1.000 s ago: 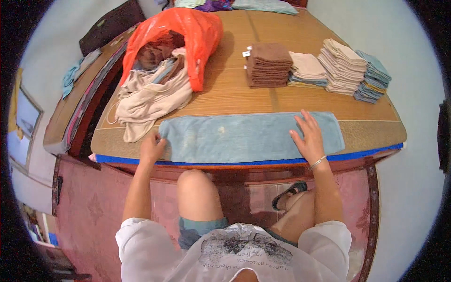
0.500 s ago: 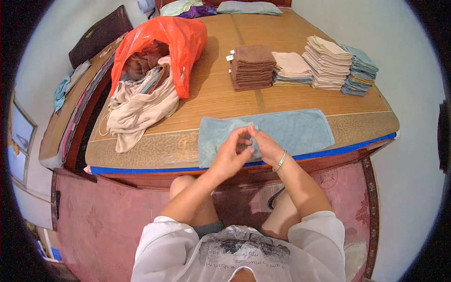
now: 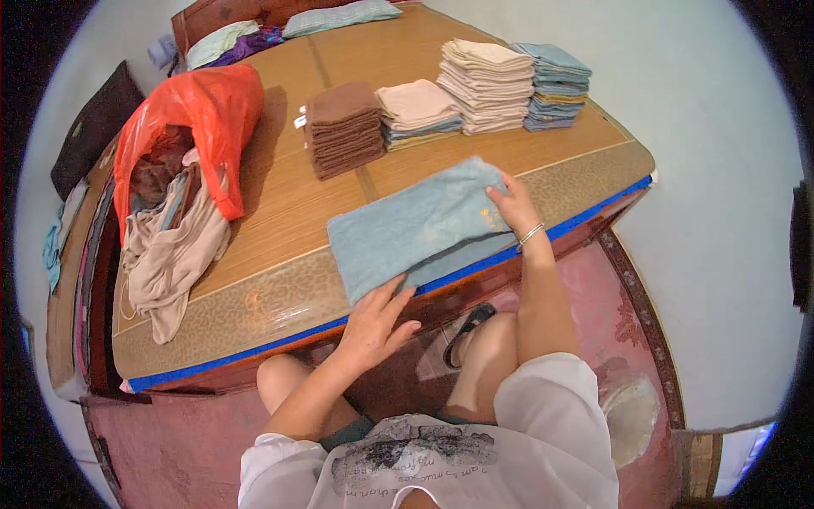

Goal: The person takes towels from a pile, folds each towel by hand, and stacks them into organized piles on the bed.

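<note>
Head view: blue cloth (image 3: 415,225) partly folded, with the right grip (image 3: 509,204) on its end

Much of the folding looks done. Beyond the left grip (image 3: 379,327) stands a brown stack (image 3: 343,131); a shorter pale-topped stack (image 3: 420,106) lies farther out between the grips, and a tall cream stack (image 3: 485,85) and a blue stack (image 3: 555,89) rise beyond the right grip. The blue cloth seems only part-way folded, one layer not quite meeting another along the near edge. Well to the left of both grips, loose cloths (image 3: 165,276) spill from a red plastic bag (image 3: 216,97); these appear to be what is left, though how many sit inside cannot be told.

The blue cloth lies on the bed (image 3: 271,229), mostly left of the right grip, which is pinched on its right end. The left grip is unclenched, thumb apart, fingertips at the cloth's near edge.
</note>
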Available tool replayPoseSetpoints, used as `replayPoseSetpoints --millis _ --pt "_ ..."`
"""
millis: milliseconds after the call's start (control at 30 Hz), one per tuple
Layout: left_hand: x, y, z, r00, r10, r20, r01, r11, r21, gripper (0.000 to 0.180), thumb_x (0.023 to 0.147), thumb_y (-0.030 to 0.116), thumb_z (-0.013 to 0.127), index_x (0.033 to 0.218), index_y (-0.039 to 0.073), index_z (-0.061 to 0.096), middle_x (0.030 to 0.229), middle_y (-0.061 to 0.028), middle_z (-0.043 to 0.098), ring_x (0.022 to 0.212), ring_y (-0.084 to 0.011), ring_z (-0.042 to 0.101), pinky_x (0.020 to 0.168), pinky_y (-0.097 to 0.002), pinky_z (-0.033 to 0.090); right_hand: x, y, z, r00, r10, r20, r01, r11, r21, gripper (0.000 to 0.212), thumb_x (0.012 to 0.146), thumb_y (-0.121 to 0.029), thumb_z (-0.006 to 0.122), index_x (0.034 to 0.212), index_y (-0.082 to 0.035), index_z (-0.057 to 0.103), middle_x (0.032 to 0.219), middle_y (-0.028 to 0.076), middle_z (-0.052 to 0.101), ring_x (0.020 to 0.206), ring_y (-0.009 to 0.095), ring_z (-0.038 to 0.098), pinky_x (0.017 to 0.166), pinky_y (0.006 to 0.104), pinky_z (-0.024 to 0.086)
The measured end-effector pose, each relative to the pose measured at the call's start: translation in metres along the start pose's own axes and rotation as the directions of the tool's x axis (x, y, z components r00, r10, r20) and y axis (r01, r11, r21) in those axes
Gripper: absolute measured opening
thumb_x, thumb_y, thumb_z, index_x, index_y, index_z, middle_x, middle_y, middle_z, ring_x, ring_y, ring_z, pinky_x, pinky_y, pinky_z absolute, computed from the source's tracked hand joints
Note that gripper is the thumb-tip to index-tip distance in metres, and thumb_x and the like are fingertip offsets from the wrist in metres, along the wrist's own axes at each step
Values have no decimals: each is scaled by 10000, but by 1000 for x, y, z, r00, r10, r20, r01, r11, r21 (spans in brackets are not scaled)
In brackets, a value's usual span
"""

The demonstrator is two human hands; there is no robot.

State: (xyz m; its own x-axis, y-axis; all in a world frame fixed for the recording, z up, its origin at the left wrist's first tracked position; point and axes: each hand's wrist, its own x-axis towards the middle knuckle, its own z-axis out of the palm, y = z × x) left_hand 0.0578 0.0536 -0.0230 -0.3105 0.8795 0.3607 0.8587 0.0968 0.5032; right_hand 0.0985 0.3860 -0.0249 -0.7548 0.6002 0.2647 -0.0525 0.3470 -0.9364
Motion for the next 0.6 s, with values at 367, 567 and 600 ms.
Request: replayPoseSetpoints --millis 367,567,600 --pt "7 13 24 977 -147 155 82 927 365 775 805 444 618 1364 6 309 1316 -228 364 1214 -392 338 987 -484 279 -7 13 -29 993 1 -117 -45 927 -374 379 762 -144 663 1121 -40 600 1017 178 646 938 273 624 809 324 471" --pt "9 16 23 956 -211 205 123 919 374 783 796 460 618 1363 10 319 1315 -217 370 1217 -384 336 982 -485 282 -12 7 -28 991 -12 -134 -55 871 -487 374 755 -177 679 1106 -69 610 997 178 644 932 302 618 804 353 478" --pt "9 16 24 957 -208 204 120 920 373 783 796 460 618 1363 10 319 1315 -217 370 1217 -384 336 982 -485 282 -12 9 -29 989 0 -151 -73 875 -479 375 758 -176 676 1111 -71 608 1015 178 638 947 306 611 804 355 478"
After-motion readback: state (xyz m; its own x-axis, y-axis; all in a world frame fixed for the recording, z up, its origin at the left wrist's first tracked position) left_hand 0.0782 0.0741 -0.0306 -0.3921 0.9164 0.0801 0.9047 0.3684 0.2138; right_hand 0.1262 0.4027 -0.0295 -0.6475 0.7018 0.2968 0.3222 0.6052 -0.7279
